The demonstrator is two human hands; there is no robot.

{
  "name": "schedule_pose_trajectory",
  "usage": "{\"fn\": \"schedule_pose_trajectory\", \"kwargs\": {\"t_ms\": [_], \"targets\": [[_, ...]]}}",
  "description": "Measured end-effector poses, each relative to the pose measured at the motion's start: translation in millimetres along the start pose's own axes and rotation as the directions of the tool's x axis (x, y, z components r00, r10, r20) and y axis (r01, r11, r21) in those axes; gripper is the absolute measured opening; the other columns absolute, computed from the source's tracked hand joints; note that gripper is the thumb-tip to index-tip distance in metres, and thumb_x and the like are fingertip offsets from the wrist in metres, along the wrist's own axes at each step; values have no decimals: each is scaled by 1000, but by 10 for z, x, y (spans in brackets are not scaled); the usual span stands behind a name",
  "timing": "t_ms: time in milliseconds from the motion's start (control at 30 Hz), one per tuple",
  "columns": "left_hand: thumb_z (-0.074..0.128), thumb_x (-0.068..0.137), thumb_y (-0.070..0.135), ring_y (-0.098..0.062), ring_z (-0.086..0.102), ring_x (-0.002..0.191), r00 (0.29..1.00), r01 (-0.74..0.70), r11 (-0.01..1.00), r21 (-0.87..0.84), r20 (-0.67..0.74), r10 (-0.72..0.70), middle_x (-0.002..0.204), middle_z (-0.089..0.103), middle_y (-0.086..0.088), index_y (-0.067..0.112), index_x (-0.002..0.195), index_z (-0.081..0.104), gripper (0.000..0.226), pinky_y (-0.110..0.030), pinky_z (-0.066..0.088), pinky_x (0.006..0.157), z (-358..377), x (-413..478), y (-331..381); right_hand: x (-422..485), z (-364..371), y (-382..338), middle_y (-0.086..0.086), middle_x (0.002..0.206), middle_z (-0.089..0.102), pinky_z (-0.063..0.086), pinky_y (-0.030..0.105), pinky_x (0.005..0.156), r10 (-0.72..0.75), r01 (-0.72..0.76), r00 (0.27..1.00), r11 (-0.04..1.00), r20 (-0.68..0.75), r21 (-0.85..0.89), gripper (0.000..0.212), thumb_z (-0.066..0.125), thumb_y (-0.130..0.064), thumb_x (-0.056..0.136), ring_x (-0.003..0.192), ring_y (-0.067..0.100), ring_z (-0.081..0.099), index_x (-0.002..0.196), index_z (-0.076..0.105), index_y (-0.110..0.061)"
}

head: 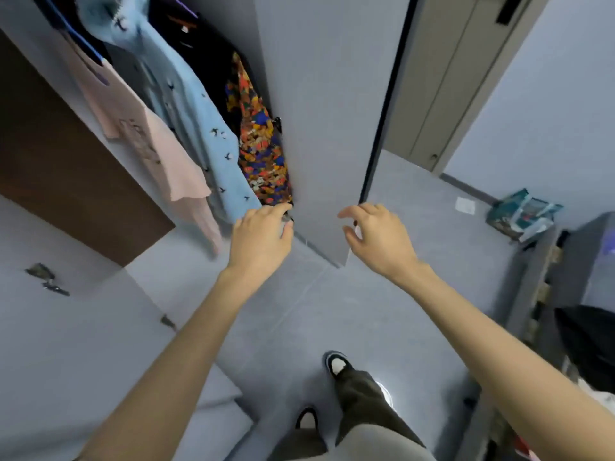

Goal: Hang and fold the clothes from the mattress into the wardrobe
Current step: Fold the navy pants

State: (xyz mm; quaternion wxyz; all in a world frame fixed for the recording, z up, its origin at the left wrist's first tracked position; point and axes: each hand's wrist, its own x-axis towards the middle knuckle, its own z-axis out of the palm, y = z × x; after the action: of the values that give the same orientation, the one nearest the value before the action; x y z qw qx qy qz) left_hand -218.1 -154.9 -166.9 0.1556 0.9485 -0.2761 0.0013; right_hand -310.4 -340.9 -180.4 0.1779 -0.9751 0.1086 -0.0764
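Observation:
The wardrobe stands open, with a grey wardrobe panel [326, 111] on its right side. Inside hang a pink T-shirt [139, 134], a light blue shirt with small bird prints [196, 121], dark garments [199, 38] and a multicoloured patterned garment [263, 151]. My left hand [263, 234] reaches to the bottom hem of the patterned garment and pinches it at the panel's edge. My right hand [376, 234] hovers in front of the grey panel, fingers loosely curled, holding nothing. A black garment [585, 344] lies at the right edge.
An open grey wardrobe door [66, 327] with a metal handle [46, 281] fills the lower left. My feet in black-and-white shoes [336, 364] stand on the grey tiled floor. A teal bag [522, 214] lies by the wall, with a room door [442, 78] behind.

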Motion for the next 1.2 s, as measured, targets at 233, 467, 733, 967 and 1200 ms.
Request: {"fn": "schedule_pose_trajectory", "kwargs": {"t_ms": [233,467,733,967,1200], "targets": [[46,97,29,-31,51,118,931,-283,958,-32,231,283,128,60,-7,20,139,47,43,-40,40,95,638,-492,843,-1531,108,576,1,124,60,41,36,89,369,-370,928,929,-44,-10,31,49,-25,97,114,25,51,127,57,-20],[45,98,29,-30,52,119,728,-588,803,-98,368,578,130,59,-5,20,139,47,42,-38,39,97,1186,-1114,2137,-3183,-37,1177,2,124,61,44,38,89,690,-687,711,723,-138,76,29,50,-24,96,113,26,53,123,60,-19],[45,98,28,-29,51,122,451,-772,601,-205,489,746,131,58,-6,20,139,46,42,-39,39,98,1903,-2109,3827,-4977,-244,1883,6,119,61,43,42,89,903,-886,414,429,-116,179,29,51,-22,95,110,30,52,122,61,-16],[45,96,24,-30,55,115,277,-813,501,-297,559,782,129,59,-6,20,137,49,41,-39,42,92,2491,-2831,4955,-6166,-365,2515,8,121,61,44,39,91,978,-927,188,205,-85,314,29,51,-19,95,114,26,52,123,61,-15],[44,97,24,-30,52,118,116,-847,403,-347,618,777,128,58,-9,17,140,44,44,-43,44,95,3171,-2990,5786,-6816,-315,3227,13,130,54,43,35,90,996,-905,-83,-63,-30,421,35,51,-16,94,119,29,49,128,57,-12]]}}
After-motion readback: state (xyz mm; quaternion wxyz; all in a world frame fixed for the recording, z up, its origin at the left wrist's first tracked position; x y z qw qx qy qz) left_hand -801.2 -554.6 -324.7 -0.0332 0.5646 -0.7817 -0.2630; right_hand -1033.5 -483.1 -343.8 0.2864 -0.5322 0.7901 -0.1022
